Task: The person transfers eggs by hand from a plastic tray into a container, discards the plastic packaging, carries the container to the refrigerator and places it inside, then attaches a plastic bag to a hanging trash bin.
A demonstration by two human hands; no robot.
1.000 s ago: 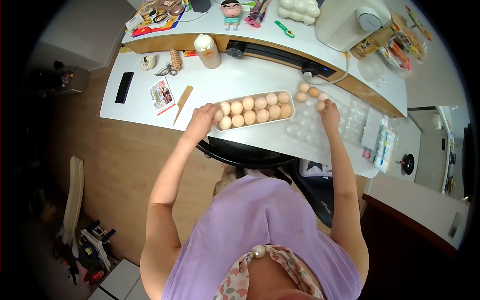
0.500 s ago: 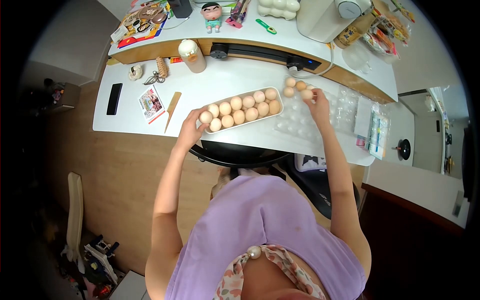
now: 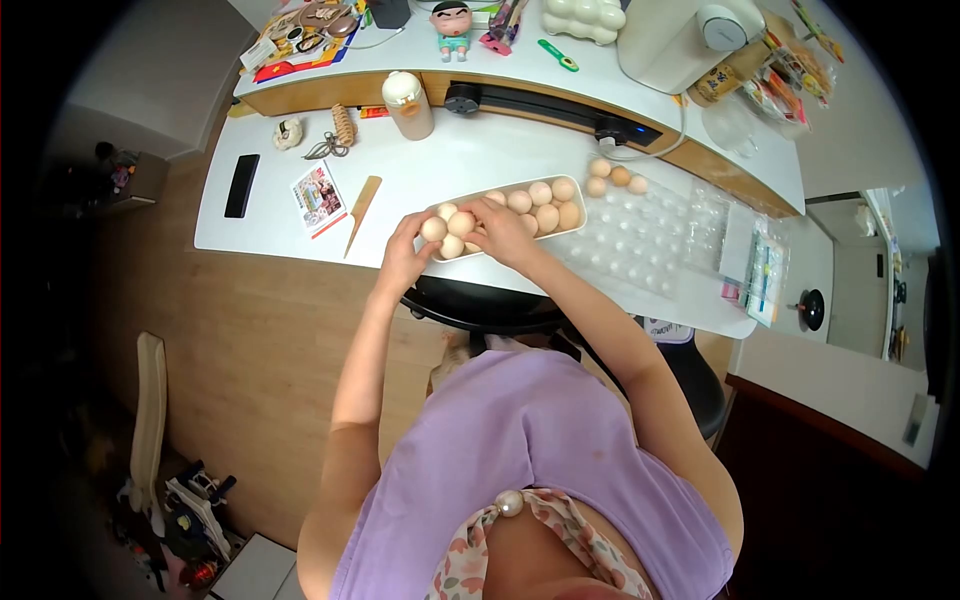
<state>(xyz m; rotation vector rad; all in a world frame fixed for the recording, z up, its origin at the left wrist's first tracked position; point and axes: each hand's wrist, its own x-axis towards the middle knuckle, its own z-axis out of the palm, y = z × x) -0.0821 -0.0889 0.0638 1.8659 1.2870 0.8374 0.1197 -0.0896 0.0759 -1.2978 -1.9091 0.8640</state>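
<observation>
"What's shifted?"

"One egg [image 3: 461,223] and the right grip [image 3: 507,234] have come from the clear tray [image 3: 625,240], right of centre, to the left part of the white container [image 3: 586,213] near mid-frame."

"Where's that egg against the grip?"

"Just left of the palm, with fingers and thumb closed on it. It looks round from above, so I can't tell its long axis. The container's long axis climbs gently from lower left to upper right."

"And the left grip [image 3: 402,258]?"

"Nearer the container's left end, closed around a second egg [image 3: 433,229]. The two eggs sit side by side, maybe touching; I can't be sure."

"Further out?"

"Other eggs [image 3: 547,217] fill the right part, in two rows. Four loose eggs [image 3: 620,176] lie at the clear tray's upper left corner. On the bench [image 3: 510,150], left of the hands, are a comb [image 3: 366,200] and a phone [image 3: 242,186]."
</observation>
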